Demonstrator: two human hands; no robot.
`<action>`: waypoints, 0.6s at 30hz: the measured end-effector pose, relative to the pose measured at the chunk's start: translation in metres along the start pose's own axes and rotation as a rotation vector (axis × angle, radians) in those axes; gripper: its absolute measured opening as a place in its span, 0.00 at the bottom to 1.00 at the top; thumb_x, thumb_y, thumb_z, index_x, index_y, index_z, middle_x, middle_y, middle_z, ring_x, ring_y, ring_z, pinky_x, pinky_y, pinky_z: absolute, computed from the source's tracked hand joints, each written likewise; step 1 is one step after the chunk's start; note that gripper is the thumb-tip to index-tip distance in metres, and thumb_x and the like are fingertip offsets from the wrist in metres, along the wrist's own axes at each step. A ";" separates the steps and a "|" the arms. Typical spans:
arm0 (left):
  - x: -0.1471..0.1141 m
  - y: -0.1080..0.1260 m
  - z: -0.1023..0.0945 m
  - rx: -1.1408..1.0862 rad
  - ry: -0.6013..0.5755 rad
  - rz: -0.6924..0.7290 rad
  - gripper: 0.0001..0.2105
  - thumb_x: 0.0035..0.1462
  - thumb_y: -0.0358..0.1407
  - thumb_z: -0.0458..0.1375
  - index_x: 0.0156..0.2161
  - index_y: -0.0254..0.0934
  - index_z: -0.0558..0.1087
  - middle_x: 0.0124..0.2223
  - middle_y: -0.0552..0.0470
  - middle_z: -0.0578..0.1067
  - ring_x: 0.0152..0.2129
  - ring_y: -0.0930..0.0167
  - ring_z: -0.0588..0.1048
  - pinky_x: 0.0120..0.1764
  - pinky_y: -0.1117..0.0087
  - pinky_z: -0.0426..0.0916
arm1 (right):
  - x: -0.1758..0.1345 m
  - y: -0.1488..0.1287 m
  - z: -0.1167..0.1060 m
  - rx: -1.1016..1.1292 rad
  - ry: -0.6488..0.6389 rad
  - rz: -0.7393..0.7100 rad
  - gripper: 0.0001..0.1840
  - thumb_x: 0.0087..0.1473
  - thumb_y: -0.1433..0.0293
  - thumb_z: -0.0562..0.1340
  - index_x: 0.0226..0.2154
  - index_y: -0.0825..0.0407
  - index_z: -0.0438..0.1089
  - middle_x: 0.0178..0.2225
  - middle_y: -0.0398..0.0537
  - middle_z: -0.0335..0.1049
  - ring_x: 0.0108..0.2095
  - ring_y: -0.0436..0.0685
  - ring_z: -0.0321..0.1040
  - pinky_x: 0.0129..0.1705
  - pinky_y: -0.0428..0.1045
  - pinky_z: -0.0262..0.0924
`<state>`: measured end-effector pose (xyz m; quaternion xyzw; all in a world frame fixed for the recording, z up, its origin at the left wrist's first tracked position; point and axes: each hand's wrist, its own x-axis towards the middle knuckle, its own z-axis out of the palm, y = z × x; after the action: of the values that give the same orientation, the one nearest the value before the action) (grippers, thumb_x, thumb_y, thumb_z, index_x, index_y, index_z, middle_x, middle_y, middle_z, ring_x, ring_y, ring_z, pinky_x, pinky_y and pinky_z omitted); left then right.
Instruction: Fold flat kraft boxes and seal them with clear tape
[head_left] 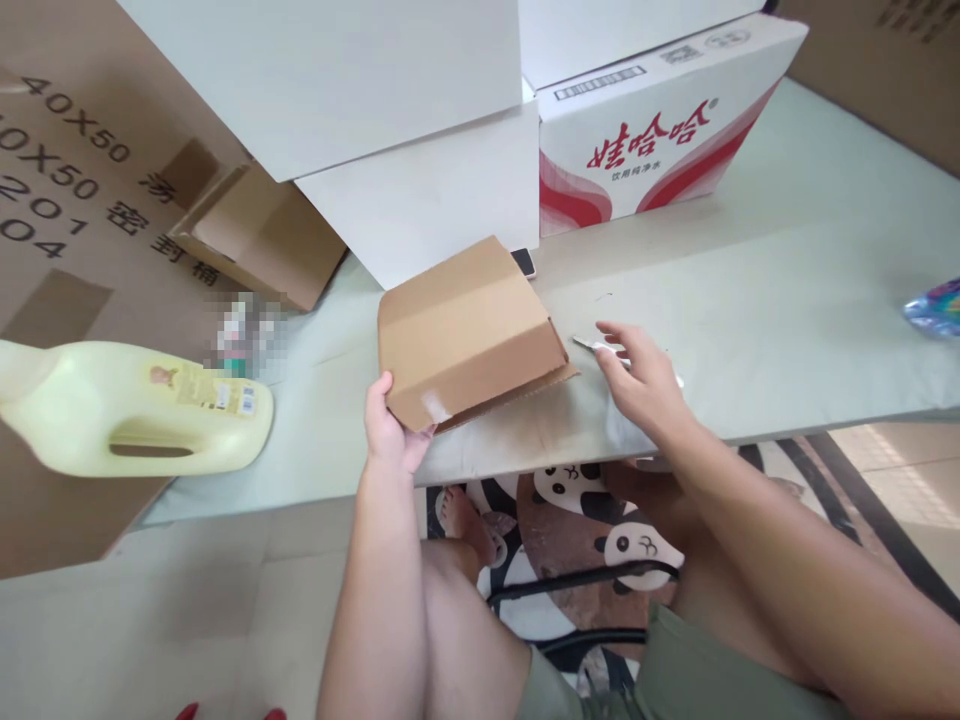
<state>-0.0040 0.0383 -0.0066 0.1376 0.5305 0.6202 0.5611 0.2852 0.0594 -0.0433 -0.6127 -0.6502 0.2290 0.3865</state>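
Observation:
My left hand (390,428) grips the near left corner of a brown cardboard box (469,320), thumb on its side and fingers underneath. The box is tilted on the table, with a strip of clear tape on its near side and a flap jutting out at the lower right edge. Just right of the box, my right hand (641,380) has its thumb and fingers around a slim small knife (587,343). The silver tip points left toward the box; most of the handle is hidden by the hand.
White cartons (435,190) and a red-and-white water carton (660,140) stand at the back of the cloth-covered table (787,300). A pale yellow jug (142,405) is at left by a smaller brown box (262,230). A dark phone-like object (523,263) lies behind the held box.

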 end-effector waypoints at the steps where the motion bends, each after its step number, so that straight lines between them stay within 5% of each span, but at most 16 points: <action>1: 0.002 -0.001 -0.001 0.013 0.005 -0.008 0.19 0.48 0.49 0.60 0.41 0.40 0.76 0.35 0.50 0.78 0.27 0.67 0.77 0.24 0.69 0.71 | 0.000 0.001 0.001 0.103 -0.017 -0.004 0.24 0.60 0.64 0.55 0.57 0.50 0.68 0.56 0.58 0.71 0.55 0.67 0.69 0.55 0.65 0.65; 4: 0.008 -0.004 -0.005 0.029 -0.005 -0.014 0.19 0.50 0.53 0.58 0.37 0.39 0.76 0.32 0.50 0.77 0.26 0.67 0.77 0.23 0.70 0.70 | -0.003 -0.001 0.007 0.256 -0.141 -0.057 0.28 0.57 0.66 0.58 0.61 0.45 0.64 0.60 0.55 0.68 0.59 0.68 0.66 0.58 0.67 0.64; 8: 0.015 -0.012 -0.011 0.041 -0.064 0.077 0.10 0.41 0.40 0.65 0.28 0.39 0.74 0.29 0.51 0.76 0.27 0.67 0.77 0.26 0.72 0.71 | -0.005 -0.006 0.013 0.340 -0.279 -0.089 0.37 0.55 0.65 0.63 0.65 0.44 0.56 0.63 0.56 0.63 0.60 0.69 0.65 0.57 0.67 0.65; 12: 0.016 -0.023 -0.013 0.218 -0.155 0.223 0.21 0.27 0.29 0.72 0.33 0.39 0.76 0.38 0.49 0.80 0.36 0.64 0.79 0.35 0.69 0.75 | -0.004 -0.005 0.019 0.373 -0.244 -0.078 0.41 0.52 0.63 0.66 0.66 0.44 0.54 0.64 0.58 0.61 0.61 0.70 0.63 0.57 0.67 0.64; 18: 0.022 -0.033 -0.015 0.437 0.074 0.514 0.23 0.32 0.32 0.75 0.39 0.39 0.78 0.44 0.45 0.80 0.47 0.59 0.78 0.53 0.58 0.73 | -0.006 -0.003 0.033 0.456 -0.236 -0.150 0.47 0.50 0.60 0.69 0.67 0.41 0.48 0.68 0.57 0.52 0.66 0.69 0.56 0.62 0.67 0.60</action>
<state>-0.0049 0.0425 -0.0487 0.3612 0.6189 0.6178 0.3238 0.2571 0.0586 -0.0627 -0.4288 -0.6661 0.4102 0.4519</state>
